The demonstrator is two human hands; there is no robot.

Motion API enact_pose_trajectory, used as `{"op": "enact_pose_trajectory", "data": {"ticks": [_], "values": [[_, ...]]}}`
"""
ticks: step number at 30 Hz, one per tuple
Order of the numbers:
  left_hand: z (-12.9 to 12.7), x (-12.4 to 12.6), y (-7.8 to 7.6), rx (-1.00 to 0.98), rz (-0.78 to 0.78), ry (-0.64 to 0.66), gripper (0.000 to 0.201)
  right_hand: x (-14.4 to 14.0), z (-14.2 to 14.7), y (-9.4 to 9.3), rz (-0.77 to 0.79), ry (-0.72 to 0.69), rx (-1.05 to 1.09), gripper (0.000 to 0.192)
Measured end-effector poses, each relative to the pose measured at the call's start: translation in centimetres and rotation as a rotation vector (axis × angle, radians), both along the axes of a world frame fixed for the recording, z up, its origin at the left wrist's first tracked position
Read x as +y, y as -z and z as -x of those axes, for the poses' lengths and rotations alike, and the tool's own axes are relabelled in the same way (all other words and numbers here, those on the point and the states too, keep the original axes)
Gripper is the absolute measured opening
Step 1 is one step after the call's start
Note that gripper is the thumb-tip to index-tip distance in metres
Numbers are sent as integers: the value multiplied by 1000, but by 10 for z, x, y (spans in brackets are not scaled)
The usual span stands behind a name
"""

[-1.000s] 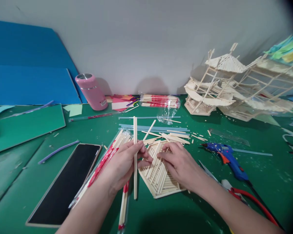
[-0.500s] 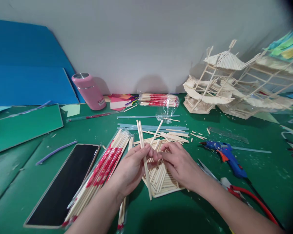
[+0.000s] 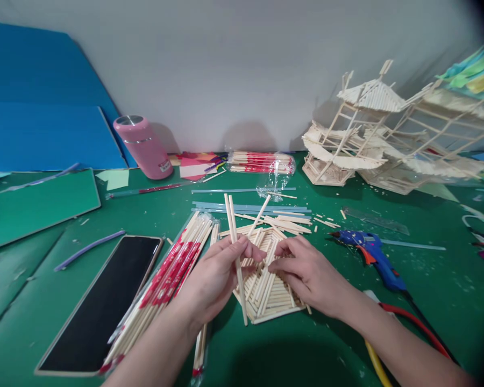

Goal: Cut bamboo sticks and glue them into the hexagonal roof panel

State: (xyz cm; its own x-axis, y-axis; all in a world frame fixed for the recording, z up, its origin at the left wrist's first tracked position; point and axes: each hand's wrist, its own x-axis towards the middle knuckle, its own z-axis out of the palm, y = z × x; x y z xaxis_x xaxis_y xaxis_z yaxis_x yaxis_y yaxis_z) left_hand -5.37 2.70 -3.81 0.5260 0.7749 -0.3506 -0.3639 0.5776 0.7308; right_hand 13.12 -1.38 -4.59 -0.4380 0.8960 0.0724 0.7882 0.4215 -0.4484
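Observation:
My left hand is closed around a pair of pale wooden chopsticks, which stand up steeply from its grip. Just across from it, my right hand hovers with its fingers bent and apart, holding nothing that I can see. Its fingertips are close to some loose sticks; whether they touch is unclear. Beneath both hands lies a flat, many-sided panel made of sticks set side by side. My fingers hide part of it.
Wrapped chopsticks and a phone lie at left. A blue glue gun and red-handled pliers are at right. Behind are glue sticks, a pink bottle and a stick-built pavilion model.
My right hand has drawn a little to the right, opening a gap between the fingertips of both hands. My left hand keeps the chopsticks. The view has shifted slightly.

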Motion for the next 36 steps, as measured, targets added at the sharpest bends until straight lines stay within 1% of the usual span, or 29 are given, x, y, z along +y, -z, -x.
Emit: {"op": "enact_pose_trajectory", "data": {"ticks": [6,14,28,32,36], "values": [[0,0,0,-2,9,-6,27,2,3,-2,-5,-17,-22,28],[0,1,0,5,2,8,28,6,4,-2,-12,-28,-41,23],[0,0,0,-12,-12,-2,28,9,9,-2,1,-41,-36,26],[-3,-2,0,-69,25,10,29,8,11,-1,15,-51,-33,27],[-6,-5,3,-64,61,8,27,8,9,0,4,-48,-8,23]]}}
